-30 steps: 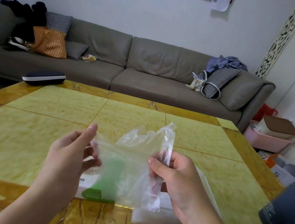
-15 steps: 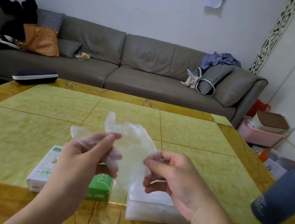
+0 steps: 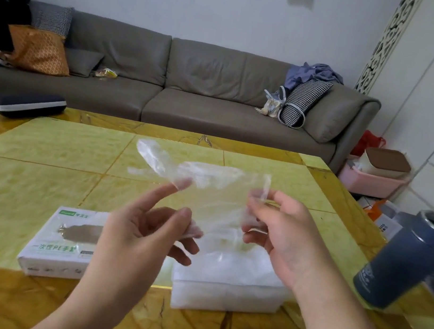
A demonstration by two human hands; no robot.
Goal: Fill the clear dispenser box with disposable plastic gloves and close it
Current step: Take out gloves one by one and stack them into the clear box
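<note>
Head camera view, looking forward and down over a yellow-green marbled desk (image 3: 39,189) with a golden-brown border.

Both bare hands are raised above the desk, stretching a thin, clear plastic glove (image 3: 202,179) between them. The left hand (image 3: 142,234) has its forefinger extended up to the glove's upper edge, while its thumb and other fingers (image 3: 190,229) pinch the lower edge of the film. The right hand (image 3: 281,237) has its fingers curled, pinching the glove's right edge near the top. The glove hangs in the air, its finger end pointing up and to the left.

Directly below the hands, near the front edge of the desk, sits the clear dispenser box (image 3: 223,290), open at the top and showing crumpled white-looking plastic gloves inside. Just beside it on the left lies a white and green carton of gloves (image 3: 60,242) with printed lettering, flat on the desk and partly hidden by the left wrist.

At the right edge of the desk stands a dark blue tumbler (image 3: 406,260) with a metal rim. On the far left corner lies a dark oblong case (image 3: 29,106) with a white stripe.

Behind the desk runs a grey sofa (image 3: 193,85) holding cushions, an orange bag (image 3: 39,50) and bundled clothes. A pink bin (image 3: 369,183) sits on the floor to the right.
</note>
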